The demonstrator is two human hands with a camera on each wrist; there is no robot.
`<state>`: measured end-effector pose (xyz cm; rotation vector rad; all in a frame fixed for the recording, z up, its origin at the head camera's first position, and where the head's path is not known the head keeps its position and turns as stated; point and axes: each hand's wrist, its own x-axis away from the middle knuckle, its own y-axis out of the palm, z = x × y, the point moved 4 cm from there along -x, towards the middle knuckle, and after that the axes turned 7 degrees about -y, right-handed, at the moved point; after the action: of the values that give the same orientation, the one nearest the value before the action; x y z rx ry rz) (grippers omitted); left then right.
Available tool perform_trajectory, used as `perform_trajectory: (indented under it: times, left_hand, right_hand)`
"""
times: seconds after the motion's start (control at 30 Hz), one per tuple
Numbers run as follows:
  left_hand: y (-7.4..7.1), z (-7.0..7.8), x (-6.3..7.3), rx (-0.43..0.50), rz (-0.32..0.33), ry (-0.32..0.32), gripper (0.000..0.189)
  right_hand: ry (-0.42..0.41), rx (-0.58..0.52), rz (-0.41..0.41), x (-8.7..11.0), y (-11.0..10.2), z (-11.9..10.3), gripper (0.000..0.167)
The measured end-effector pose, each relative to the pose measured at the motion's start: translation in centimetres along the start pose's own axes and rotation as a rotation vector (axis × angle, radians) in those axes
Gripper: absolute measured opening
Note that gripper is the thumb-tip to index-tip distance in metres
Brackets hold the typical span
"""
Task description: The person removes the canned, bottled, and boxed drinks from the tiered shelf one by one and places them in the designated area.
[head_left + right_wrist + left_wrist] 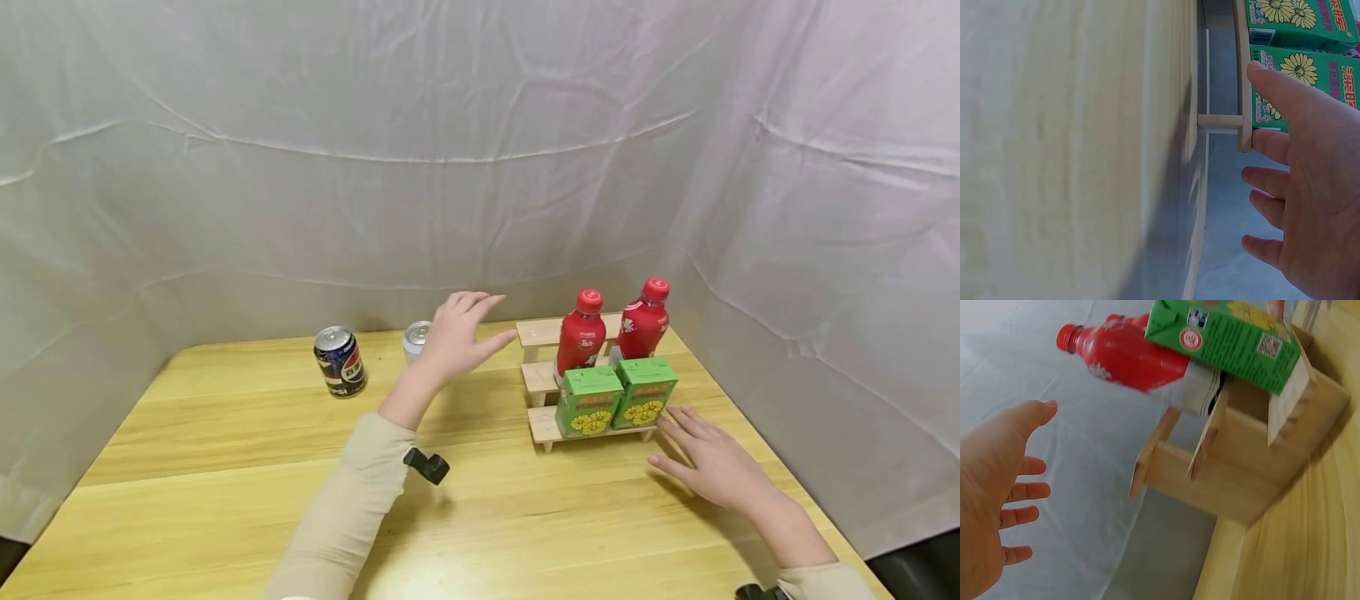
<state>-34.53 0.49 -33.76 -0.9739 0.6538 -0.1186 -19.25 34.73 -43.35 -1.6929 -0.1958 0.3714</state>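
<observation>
My left hand (453,337) hovers over the table to the left of a stepped wooden rack (540,333). Its fingers are spread loosely and hold nothing. On the rack's lowest step two green drink cartons (588,404) with yellow flowers stand side by side. Behind them, two red-capped red bottles (581,337) rest on the middle step. My right hand (705,458) is at the rack's right end, thumb and fingers apart. In the right wrist view its fingertips are right at the end of the lowest step, beside the nearer carton (1300,69).
A dark blue Pepsi can (340,367) stands on the left part of the wooden table (247,433). A pale can (415,337) stands further right, partly hidden behind my left hand. Grey cloth (375,167) hangs around the back and sides.
</observation>
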Motion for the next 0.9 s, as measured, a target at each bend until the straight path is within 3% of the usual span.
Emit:
perform_trajectory:
  times: [0.67,0.9]
  left_hand:
    - [3.2,5.8,-1.6,0.011,-0.035,0.074,0.061]
    - [4.5,7.1,-1.9,-0.015,-0.052,0.058,0.063]
  right_hand:
    - [0.011,-0.025,0.000,0.0,0.3,0.3,0.074]
    - [0.008,-0.024,-0.001,0.0,0.3,0.3,0.074]
